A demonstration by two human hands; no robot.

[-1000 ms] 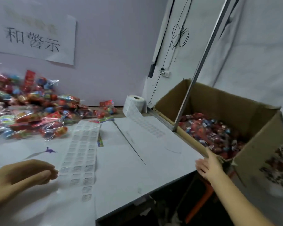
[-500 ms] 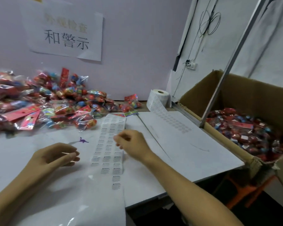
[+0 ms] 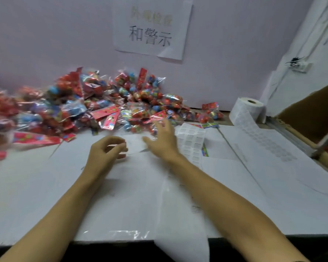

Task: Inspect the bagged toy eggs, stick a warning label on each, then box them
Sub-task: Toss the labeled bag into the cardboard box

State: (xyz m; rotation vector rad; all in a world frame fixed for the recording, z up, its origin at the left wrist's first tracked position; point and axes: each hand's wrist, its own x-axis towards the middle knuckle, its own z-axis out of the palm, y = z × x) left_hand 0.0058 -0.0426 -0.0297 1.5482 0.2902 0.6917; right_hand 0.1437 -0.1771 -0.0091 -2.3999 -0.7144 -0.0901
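Observation:
A heap of bagged toy eggs [image 3: 87, 106], red and blue in clear bags, lies along the wall at the back left of the white table [image 3: 45, 186]. My right hand [image 3: 162, 140] reaches out over the table's middle with fingers spread, just short of the heap's near edge and holding nothing. My left hand [image 3: 106, 150] rests on the table beside it, fingers curled loosely; whether a small label sits at the fingertips is unclear. A strip of warning labels [image 3: 192, 142] runs down the table to the right of my right hand.
A label roll [image 3: 248, 108] stands at the back right with its strip trailing over the table. The cardboard box [image 3: 311, 110] sits at the right edge behind a metal bar [image 3: 326, 138]. A paper sign [image 3: 151, 29] hangs on the wall.
My right hand came from the box at the right, crossed the label strip and now stretches toward the heap. The view swung left. My left hand stays on the table.

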